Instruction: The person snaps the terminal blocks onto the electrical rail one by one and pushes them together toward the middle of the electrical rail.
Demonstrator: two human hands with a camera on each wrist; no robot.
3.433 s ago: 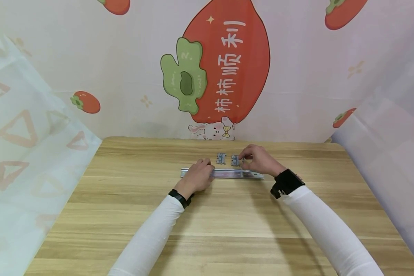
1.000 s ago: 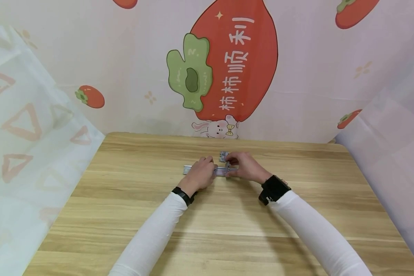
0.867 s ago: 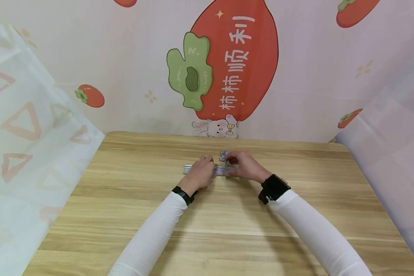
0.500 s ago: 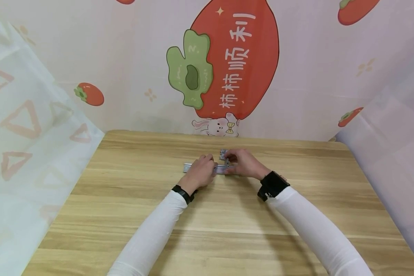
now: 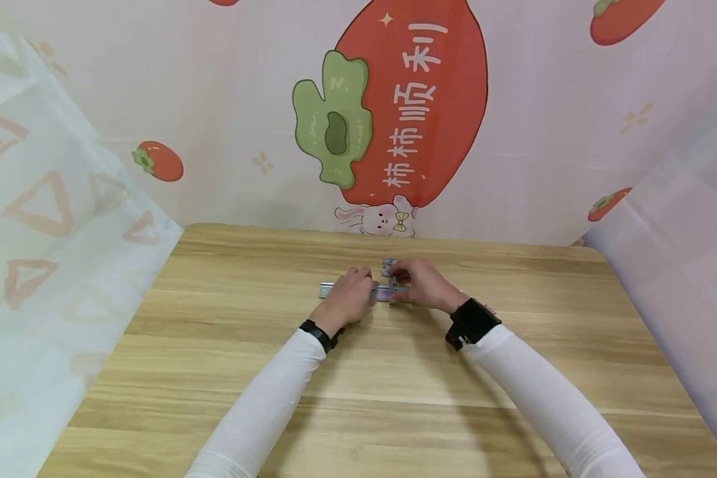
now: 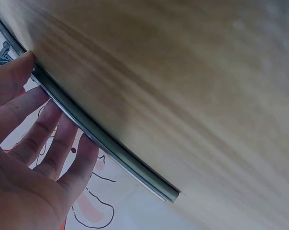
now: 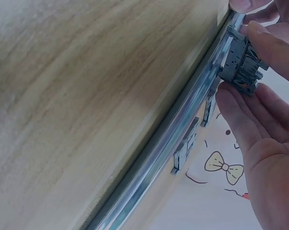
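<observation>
A silvery DIN rail (image 5: 326, 290) lies left to right on the table. My left hand (image 5: 351, 296) grips its left half, thumb along the near edge and fingers along the far edge in the left wrist view. My right hand (image 5: 427, 285) pinches a grey terminal block (image 7: 240, 62) between thumb and fingers. The block stands on edge across the rail, its foot right at the rail's channel, just right of my left fingertips. In the head view my right hand hides the rail's right part. Two more terminal blocks, a nearer one (image 7: 186, 146) and a farther one (image 7: 210, 103), lie behind the rail.
The wooden table (image 5: 358, 398) stretches toward me in front of the rail. Behind its back edge hangs a printed cloth (image 5: 239, 99), with more cloth at both sides. A black wrist device (image 5: 475, 322) sits on my right wrist, a black band (image 5: 319, 335) on my left.
From over the blocks at the right, my right hand has come left and now holds a terminal block at the rail. Over the last second the hands have barely shifted; my left still grips the rail.
</observation>
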